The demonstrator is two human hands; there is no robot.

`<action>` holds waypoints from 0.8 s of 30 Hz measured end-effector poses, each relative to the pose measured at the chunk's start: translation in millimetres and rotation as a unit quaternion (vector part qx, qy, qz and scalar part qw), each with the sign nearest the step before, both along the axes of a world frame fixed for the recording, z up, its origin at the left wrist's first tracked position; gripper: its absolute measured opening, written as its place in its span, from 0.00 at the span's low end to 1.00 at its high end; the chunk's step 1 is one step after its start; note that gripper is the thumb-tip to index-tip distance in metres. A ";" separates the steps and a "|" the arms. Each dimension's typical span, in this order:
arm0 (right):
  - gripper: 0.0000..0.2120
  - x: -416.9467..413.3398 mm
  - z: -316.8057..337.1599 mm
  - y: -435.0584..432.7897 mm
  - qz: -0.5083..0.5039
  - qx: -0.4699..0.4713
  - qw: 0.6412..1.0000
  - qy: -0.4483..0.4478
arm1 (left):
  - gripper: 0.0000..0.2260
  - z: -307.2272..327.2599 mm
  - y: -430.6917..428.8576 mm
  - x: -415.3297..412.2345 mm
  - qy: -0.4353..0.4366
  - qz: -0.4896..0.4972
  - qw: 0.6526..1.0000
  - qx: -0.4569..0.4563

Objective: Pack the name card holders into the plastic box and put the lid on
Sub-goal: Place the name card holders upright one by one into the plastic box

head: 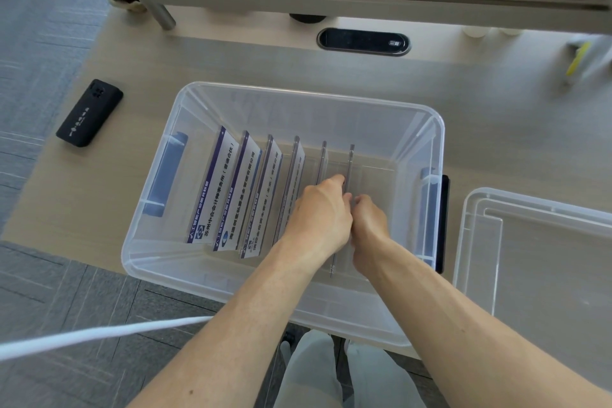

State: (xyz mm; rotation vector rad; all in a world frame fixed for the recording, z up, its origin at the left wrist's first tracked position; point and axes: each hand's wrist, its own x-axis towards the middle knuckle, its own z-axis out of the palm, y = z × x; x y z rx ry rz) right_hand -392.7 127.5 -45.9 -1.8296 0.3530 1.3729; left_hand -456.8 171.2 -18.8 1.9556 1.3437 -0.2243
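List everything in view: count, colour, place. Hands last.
plastic box: 1, clear with blue handles, centre of desk, lid off
name card holders: 6, clear with blue-and-white cards, standing in a row inside the box
lid: 1, clear, on desk right of box
black device: 1, black, on desk left of box
cable port: 1, black oval, back of desk
yellow item: 1, blurred, far right of desk
white cable: 1, lower left
desk: 1, light wood
left hand: on the rightmost holder
right hand: on the same holder
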 end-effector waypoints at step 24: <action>0.23 -8.5 38.5 -2.2 0.032 0.040 0.998 -0.039 | 0.16 29.7 24.5 -24.4 -0.065 0.015 0.998 0.014</action>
